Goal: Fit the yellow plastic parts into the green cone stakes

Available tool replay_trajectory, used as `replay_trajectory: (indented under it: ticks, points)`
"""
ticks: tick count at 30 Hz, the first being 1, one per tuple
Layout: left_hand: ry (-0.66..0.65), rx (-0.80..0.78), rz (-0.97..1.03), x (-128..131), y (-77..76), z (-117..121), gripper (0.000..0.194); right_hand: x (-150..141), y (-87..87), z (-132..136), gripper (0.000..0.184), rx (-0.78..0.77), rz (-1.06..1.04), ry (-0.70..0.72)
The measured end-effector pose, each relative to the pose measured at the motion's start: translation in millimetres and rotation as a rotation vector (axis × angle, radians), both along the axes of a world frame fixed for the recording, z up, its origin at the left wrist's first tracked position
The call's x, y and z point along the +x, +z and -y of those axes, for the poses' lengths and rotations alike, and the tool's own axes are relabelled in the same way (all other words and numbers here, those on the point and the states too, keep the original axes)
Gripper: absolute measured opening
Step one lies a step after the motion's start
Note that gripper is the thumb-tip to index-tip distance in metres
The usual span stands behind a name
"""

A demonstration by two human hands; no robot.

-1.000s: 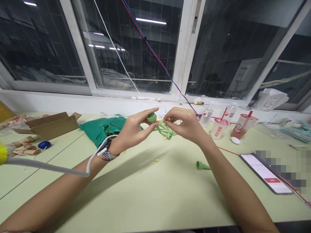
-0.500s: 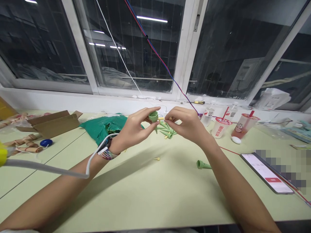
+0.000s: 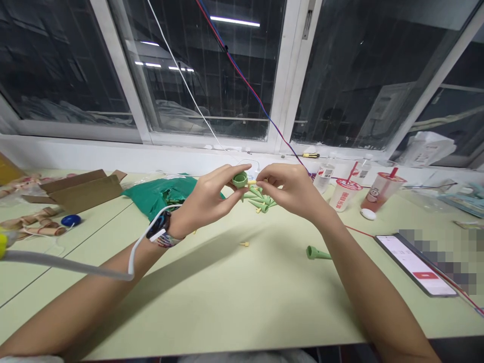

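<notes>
A: Green cone [image 3: 239, 179] status?
B: Held up, wide end twd cam, yellow peg [image 3: 252, 182] pinched just beside it.
A: Rest?
B: Green pile [image 3: 259, 200] below, cones criss-crossed. Loose cone [image 3: 315, 253] on its side, lone peg [image 3: 244, 244] flat on table.

Two hands work together above a pale green table [image 3: 212, 302].

The left hand [image 3: 206, 201] is holding a green plastic cone [image 3: 240, 179] by its wide end, and the right hand [image 3: 291, 189] pinches a small yellow peg [image 3: 251, 182] close beside it. More green cones [image 3: 259, 200] lie in a pile behind the hands, and one single green cone [image 3: 316, 253] lies apart.
</notes>
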State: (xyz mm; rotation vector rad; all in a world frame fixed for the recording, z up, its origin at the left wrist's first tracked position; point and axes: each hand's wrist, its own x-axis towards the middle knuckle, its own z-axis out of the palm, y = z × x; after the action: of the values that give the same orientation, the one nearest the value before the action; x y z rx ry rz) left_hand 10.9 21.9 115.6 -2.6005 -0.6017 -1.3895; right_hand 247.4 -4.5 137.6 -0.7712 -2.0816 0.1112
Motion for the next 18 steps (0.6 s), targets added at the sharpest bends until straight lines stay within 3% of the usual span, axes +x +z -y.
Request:
replay_trajectory:
  ticks: [10,18]
  points:
    - [-0.023,-0.073,0.051,0.4,-1.5,-2.3,0.043,-1.8,-2.9,-0.5,0.006,-0.149,-0.164,0.095]
    - [-0.021,-0.113,0.096,1.5,-4.0,-6.0,0.042,-8.6,-7.3,-3.1,0.005,-0.17,-0.231,0.138]
